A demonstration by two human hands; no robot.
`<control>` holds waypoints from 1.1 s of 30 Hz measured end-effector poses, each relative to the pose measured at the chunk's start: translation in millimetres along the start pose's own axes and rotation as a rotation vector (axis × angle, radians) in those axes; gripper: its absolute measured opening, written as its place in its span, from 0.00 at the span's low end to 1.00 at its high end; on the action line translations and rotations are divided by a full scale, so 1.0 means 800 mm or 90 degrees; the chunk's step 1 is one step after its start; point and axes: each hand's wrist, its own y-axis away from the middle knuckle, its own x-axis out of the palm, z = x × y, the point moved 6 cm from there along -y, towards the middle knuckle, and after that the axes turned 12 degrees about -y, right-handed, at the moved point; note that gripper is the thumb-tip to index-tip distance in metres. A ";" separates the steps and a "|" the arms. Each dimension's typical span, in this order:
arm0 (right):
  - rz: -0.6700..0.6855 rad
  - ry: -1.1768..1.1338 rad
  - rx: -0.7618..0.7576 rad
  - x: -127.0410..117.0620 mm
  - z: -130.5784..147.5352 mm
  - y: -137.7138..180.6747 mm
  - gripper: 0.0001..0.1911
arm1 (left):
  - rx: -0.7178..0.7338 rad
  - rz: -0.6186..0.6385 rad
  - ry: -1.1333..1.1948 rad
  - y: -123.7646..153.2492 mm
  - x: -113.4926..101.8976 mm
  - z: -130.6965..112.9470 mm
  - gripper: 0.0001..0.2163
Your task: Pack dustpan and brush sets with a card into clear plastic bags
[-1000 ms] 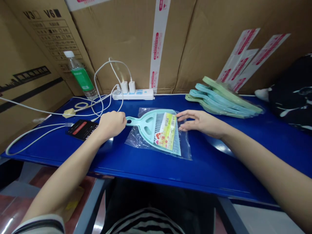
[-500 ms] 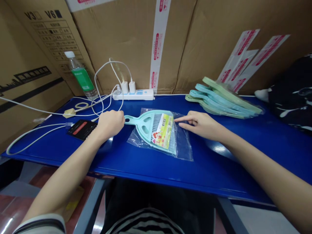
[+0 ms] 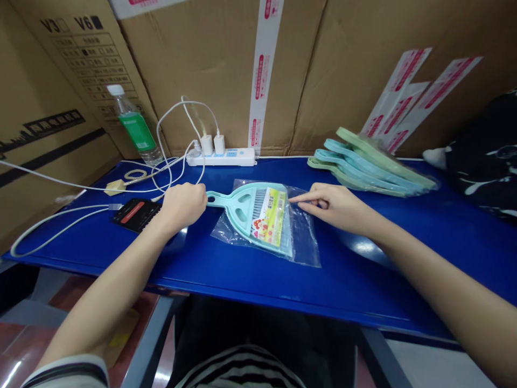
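While the left hand (image 3: 183, 205) grips the ribbed plastic dustpan (image 3: 252, 213), crinkly film (image 3: 301, 237) lies beneath.

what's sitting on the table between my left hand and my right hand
In the head view, the mint dustpan with its yellow label card, lying on the clear plastic bag, fills the stretch from your left hand at the handle to your right hand.

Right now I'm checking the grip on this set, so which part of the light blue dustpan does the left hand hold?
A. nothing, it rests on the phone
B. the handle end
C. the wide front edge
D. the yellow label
B: the left hand is closed around the handle end of the dustpan, while the right hand presses on the plastic bag.
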 end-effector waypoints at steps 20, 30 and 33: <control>0.051 0.032 -0.039 0.027 0.010 0.002 0.22 | 0.014 -0.015 -0.013 -0.001 0.001 -0.004 0.19; 0.050 0.067 -0.056 0.019 0.011 0.003 0.22 | 0.011 -0.014 -0.008 -0.001 0.001 -0.004 0.18; 0.033 0.089 -0.057 0.011 0.012 0.004 0.21 | 0.006 -0.009 -0.010 -0.001 0.001 -0.003 0.18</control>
